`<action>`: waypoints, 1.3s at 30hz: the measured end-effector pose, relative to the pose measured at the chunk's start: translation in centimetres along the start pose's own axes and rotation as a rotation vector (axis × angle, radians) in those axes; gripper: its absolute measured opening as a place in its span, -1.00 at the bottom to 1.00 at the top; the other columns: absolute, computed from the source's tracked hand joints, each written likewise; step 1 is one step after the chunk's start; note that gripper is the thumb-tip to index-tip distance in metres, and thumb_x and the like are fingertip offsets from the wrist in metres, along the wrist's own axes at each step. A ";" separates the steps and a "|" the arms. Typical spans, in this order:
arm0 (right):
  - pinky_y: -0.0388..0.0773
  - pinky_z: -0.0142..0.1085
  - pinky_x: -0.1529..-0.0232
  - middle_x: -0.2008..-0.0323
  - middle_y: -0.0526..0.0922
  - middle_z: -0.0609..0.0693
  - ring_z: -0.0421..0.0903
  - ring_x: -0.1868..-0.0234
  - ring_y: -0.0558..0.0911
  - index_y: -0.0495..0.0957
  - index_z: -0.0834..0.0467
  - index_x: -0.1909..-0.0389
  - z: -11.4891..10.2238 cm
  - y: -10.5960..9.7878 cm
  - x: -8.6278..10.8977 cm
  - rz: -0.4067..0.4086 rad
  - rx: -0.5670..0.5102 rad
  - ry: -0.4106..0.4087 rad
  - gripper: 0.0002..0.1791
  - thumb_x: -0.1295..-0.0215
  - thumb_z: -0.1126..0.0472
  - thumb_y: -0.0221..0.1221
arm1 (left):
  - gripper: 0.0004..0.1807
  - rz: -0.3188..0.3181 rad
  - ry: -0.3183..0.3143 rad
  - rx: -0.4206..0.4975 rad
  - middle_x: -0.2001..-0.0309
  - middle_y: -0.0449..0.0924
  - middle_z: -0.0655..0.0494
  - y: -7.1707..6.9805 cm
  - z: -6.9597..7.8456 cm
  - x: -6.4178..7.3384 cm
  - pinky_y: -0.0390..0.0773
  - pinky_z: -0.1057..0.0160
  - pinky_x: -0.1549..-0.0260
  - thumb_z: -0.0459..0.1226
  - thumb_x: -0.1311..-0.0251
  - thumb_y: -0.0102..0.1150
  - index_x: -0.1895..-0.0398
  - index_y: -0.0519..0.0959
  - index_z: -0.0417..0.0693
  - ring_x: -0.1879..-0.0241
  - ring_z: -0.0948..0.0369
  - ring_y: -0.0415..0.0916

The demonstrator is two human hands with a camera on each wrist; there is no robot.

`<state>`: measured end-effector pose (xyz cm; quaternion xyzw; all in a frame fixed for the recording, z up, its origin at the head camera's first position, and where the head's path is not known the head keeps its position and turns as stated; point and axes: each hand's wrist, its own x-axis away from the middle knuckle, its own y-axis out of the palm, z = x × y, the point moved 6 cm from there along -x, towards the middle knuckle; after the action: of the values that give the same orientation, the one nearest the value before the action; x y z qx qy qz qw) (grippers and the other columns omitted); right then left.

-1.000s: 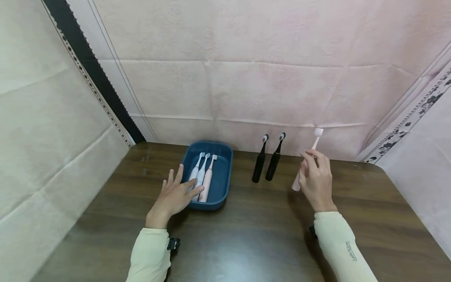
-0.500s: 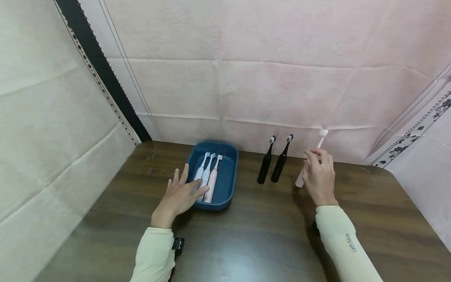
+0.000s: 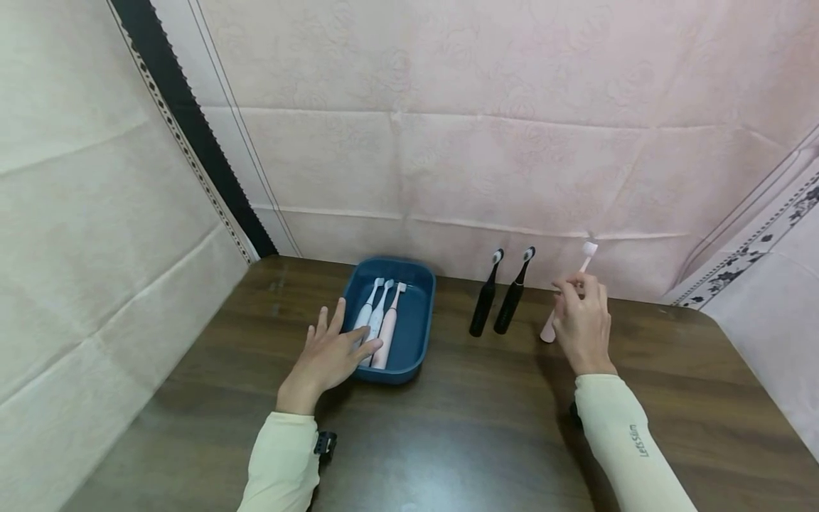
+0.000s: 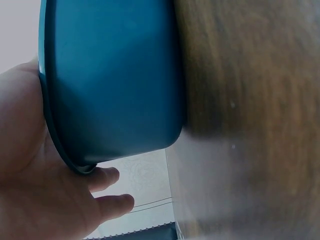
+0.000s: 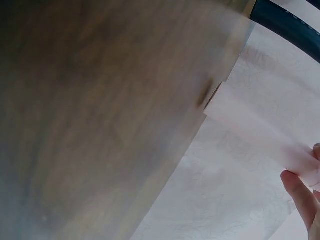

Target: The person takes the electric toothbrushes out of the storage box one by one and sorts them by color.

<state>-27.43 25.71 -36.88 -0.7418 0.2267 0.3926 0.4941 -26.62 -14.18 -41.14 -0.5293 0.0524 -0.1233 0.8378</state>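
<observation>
In the head view, your left hand (image 3: 328,360) is left of centre, fingers straight and spread apart at the near left edge of the blue tray (image 3: 416,313), thumb and index finger reaching over it. In the tray lie two white toothbrushes (image 3: 365,311) and, right of them, a pink-handled toothbrush (image 3: 387,331). Two black toothbrushes (image 3: 509,307) stand side by side right of centre. At the right, your right hand (image 3: 582,328) pinches a pale pink toothbrush (image 3: 548,331), its head up; you cannot tell whether its base touches the table (image 3: 409,448).

In the left wrist view, the tray fills the upper left, your palm against its rim and two fingertips showing below it.

In the right wrist view, the pale pink toothbrush's handle slants across the right side, your fingers clamped on it at the edge; dark handles cross the upper right corner.
</observation>
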 end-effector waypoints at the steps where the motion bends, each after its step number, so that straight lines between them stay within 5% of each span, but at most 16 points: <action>1: 0.54 0.14 0.43 0.02 0.47 0.30 0.34 0.03 0.46 0.65 0.38 0.08 0.0 0.0 0.1 -0.004 0.003 -0.004 -0.75 -0.22 0.58 0.27 | -0.28 -0.001 0.001 0.002 -0.62 -0.37 -0.20 0.0 0.0 0.0 -0.25 -0.41 -0.40 0.28 -0.45 -0.14 -0.43 0.47 0.05 -0.54 -0.34 -0.46; 12: 0.46 0.11 0.68 0.01 0.54 0.23 0.33 0.06 0.48 0.67 0.29 0.06 -0.8 -0.3 0.5 -0.010 0.061 -0.050 -0.68 -0.16 0.57 0.32 | -0.31 0.002 0.008 0.007 -0.62 -0.37 -0.21 0.0 0.1 -0.1 -0.25 -0.41 -0.39 0.25 -0.47 -0.12 -0.42 0.48 0.03 -0.54 -0.34 -0.46; 30: 0.37 0.08 0.81 0.00 0.68 0.10 0.31 0.01 0.56 0.76 0.24 0.27 -1.9 -1.5 0.9 0.060 0.157 -0.103 -0.74 -0.09 0.59 0.27 | -0.28 -0.003 0.015 0.012 -0.62 -0.37 -0.22 0.0 0.2 -0.2 -0.26 -0.42 -0.39 0.27 -0.45 -0.12 -0.40 0.50 0.01 -0.54 -0.35 -0.47; 39: 0.50 0.15 0.73 -0.19 0.60 0.13 0.39 -0.14 0.49 0.76 0.23 0.24 -2.0 -1.5 1.3 -0.001 0.158 -0.078 -0.71 -0.07 0.58 0.29 | -0.26 -0.006 0.012 0.016 -0.61 -0.37 -0.25 0.1 -0.1 -0.1 -0.27 -0.43 -0.38 0.29 -0.45 -0.14 -0.39 0.51 -0.01 -0.53 -0.37 -0.47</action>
<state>-24.89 24.56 -36.69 -0.6849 0.2373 0.4018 0.5596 -26.76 -14.19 -41.22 -0.5219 0.0545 -0.1295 0.8414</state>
